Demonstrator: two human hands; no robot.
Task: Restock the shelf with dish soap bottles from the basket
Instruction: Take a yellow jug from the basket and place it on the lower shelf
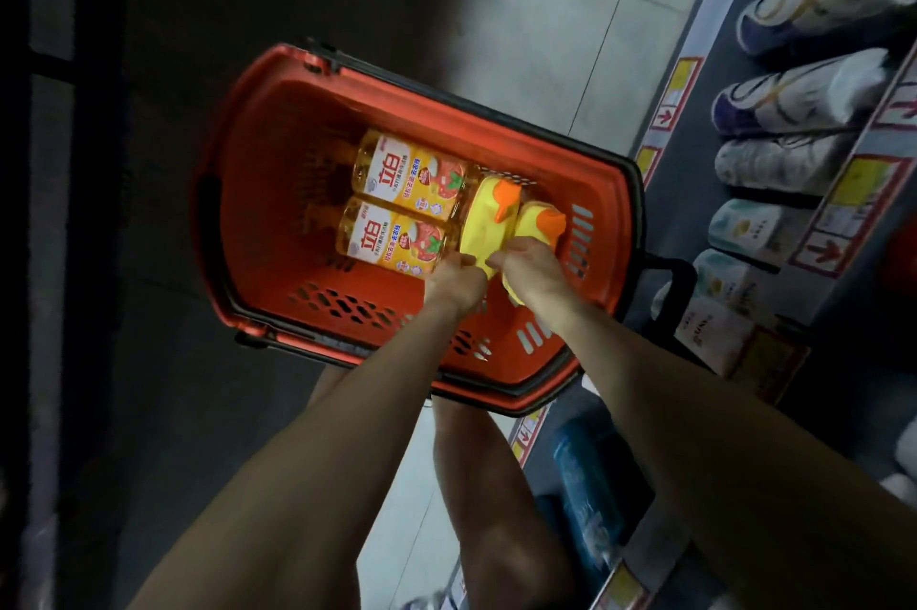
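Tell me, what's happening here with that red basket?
A person is reaching down into a red basket that sits beside a shop shelf. The left hand and the right hand both grip the yellow bottles with orange caps at the basket's shelf end. Two labelled soap bottles lie on their sides next to them. No bottle has left the basket yet.

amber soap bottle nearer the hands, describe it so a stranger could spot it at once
Find the red basket on the floor beside the shelf. Two amber bottles with yellow-and-white labels lie side by side in it. Yours is the one next to the left hand; its twin lies farther from the person.
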